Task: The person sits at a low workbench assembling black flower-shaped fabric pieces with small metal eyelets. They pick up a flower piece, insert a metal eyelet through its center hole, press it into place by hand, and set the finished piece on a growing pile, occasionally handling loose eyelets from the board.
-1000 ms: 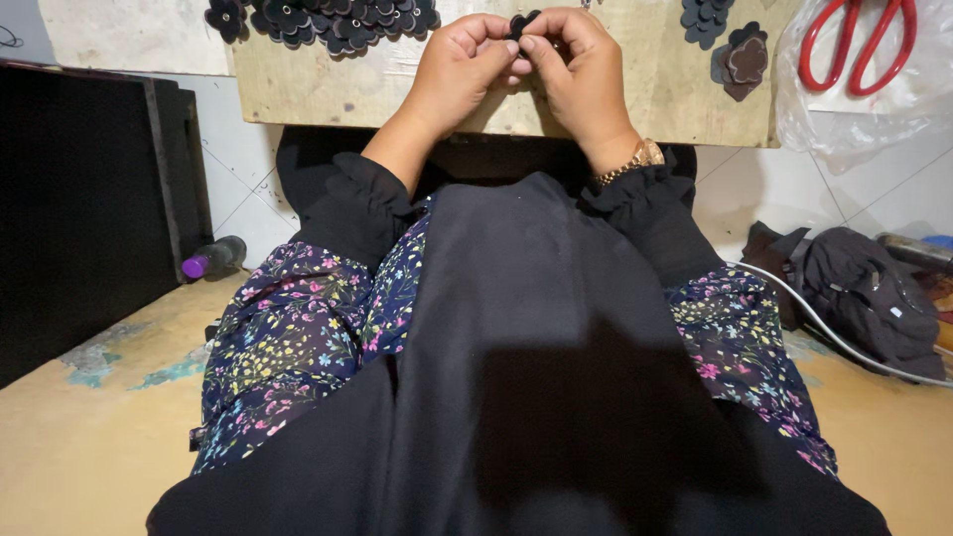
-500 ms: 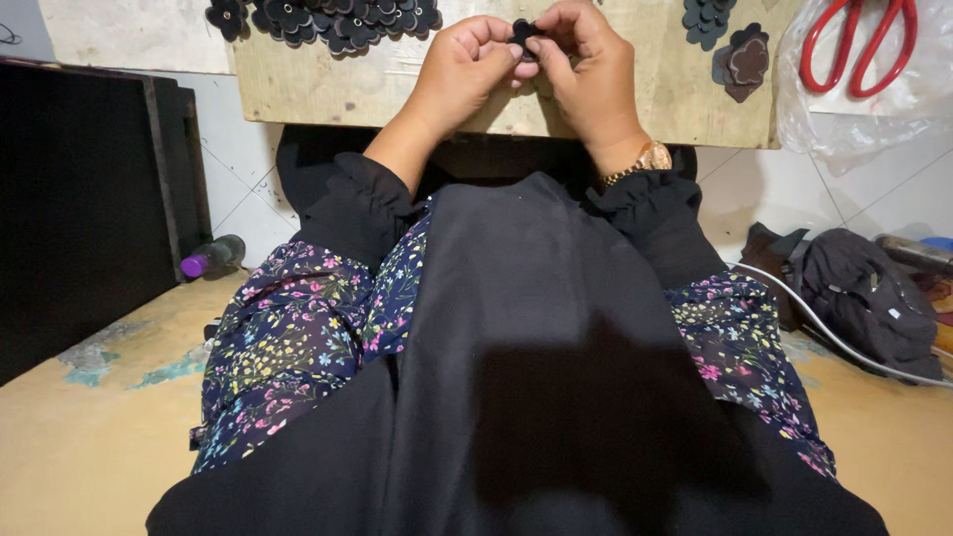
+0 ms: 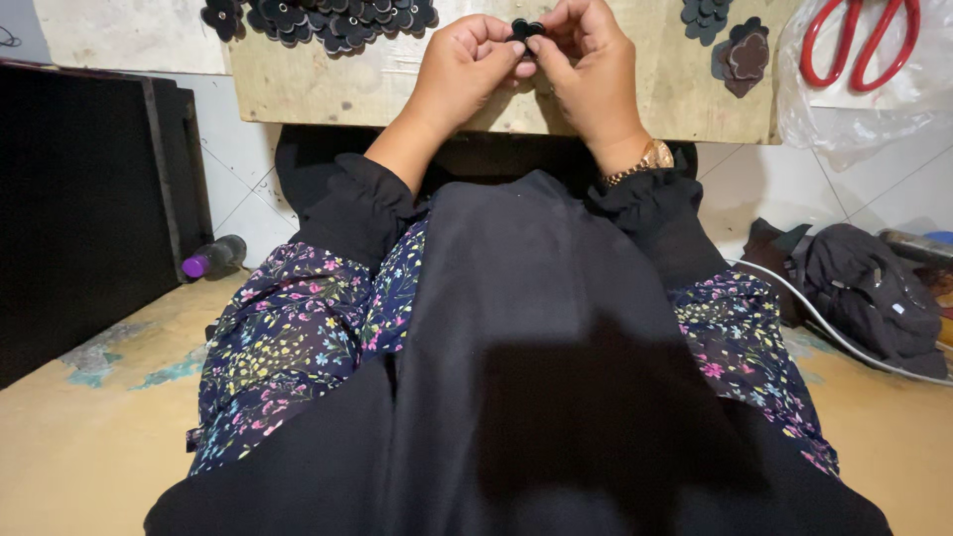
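Pale tiled wall and a sandy, paint-stained floor (image 3: 69,447) frame a seated person whose lap is draped in black cloth over a dark floral skirt. At far left stands a tall black panel (image 3: 79,208), and at its foot lies a small bottle with a purple cap (image 3: 213,258). Above it, a low wooden board (image 3: 328,89) carries a heap of dark flower-shaped cut-outs (image 3: 318,18) along its upper left edge. Over the middle of the board, the left hand (image 3: 462,65) and the right hand (image 3: 591,69), a gold watch on its wrist, meet fingertip to fingertip, both pinching one small black flower-shaped piece (image 3: 526,30) held just above the wood. Further right, a few more dark petal shapes (image 3: 740,55) lie on the board's corner. Beyond that, red-handled scissors (image 3: 859,40) rest on a clear plastic bag (image 3: 844,119), and a crumpled black bag (image 3: 864,293) sits on the floor.
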### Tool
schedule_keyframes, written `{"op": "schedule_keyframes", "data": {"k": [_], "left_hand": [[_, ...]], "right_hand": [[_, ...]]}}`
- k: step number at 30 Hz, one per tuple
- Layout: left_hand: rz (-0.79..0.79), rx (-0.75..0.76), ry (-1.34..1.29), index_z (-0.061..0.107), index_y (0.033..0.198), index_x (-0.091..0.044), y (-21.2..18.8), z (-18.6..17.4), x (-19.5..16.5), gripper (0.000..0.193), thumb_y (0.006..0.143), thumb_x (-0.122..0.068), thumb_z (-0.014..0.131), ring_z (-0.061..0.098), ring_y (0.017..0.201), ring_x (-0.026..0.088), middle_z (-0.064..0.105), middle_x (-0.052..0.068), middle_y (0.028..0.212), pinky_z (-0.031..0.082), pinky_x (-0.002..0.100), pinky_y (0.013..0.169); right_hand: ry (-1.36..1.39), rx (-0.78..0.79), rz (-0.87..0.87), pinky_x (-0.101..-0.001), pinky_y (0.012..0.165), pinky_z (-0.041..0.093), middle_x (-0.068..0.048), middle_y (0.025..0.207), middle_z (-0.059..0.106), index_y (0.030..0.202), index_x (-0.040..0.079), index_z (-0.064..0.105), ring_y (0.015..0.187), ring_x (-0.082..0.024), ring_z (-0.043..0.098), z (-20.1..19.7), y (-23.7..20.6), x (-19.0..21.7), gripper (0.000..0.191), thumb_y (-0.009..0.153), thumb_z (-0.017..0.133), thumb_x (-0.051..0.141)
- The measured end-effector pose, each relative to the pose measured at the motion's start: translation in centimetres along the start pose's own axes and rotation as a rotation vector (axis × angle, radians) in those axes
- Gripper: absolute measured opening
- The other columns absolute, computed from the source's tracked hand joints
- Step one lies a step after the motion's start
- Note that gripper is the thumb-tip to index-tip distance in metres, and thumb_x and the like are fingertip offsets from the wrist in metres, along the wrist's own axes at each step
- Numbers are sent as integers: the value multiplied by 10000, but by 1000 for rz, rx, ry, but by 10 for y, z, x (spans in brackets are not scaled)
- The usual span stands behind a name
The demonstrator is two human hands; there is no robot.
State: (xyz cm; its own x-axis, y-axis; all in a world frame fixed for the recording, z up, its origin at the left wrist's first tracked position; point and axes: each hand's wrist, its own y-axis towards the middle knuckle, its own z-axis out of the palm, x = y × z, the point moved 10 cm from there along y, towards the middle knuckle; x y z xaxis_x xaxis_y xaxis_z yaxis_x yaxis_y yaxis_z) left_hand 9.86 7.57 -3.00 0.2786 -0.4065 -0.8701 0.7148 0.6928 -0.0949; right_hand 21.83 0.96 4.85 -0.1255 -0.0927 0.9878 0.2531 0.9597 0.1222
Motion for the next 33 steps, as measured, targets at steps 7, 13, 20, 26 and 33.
{"op": "schedule_keyframes", "data": {"k": [7, 13, 20, 26, 33], "left_hand": [[6, 15, 27, 637, 1132, 54, -1, 3, -2, 132, 1023, -13, 670, 729, 886, 107, 741, 74, 991, 621, 258, 800], [-8, 50, 46, 653, 1108, 37, -2, 5, -3, 97, 1034, -26, 653, 730, 873, 95, 747, 60, 983, 610, 239, 785], [61, 55, 201, 684, 1036, 30, -5, 7, -6, 62, 1057, -29, 681, 680, 837, 75, 733, 43, 930, 555, 221, 766], [82, -14, 59, 674, 1055, 18, -7, 1, -7, 71, 1002, -18, 704, 694, 850, 74, 731, 24, 949, 573, 225, 777], [109, 42, 61, 653, 1126, 23, -11, 2, -16, 102, 1035, -4, 690, 686, 924, 83, 726, 46, 1029, 562, 236, 839]], "right_hand": [[67, -12, 33, -247, 888, 562, -13, 1060, 656, 1152, 22, 559, 972, -85, 673, 1, -1, -8, 209, 1046, 718, -64], [104, 16, 40, -236, 894, 542, -4, 1065, 628, 1156, 27, 542, 986, -77, 646, 1, 1, -4, 233, 1035, 713, -76], [-35, -40, 57, -230, 745, 558, 13, 978, 597, 1118, 34, 514, 831, -62, 654, 5, -5, 3, 217, 992, 660, -67], [-173, -75, -78, -238, 772, 543, 6, 986, 604, 1117, 16, 553, 865, -70, 628, 4, -6, 22, 205, 1011, 704, -73], [-216, -61, -25, -226, 772, 539, -3, 986, 654, 1133, 21, 565, 888, -55, 661, 5, -6, 27, 218, 1014, 740, -31]]}}
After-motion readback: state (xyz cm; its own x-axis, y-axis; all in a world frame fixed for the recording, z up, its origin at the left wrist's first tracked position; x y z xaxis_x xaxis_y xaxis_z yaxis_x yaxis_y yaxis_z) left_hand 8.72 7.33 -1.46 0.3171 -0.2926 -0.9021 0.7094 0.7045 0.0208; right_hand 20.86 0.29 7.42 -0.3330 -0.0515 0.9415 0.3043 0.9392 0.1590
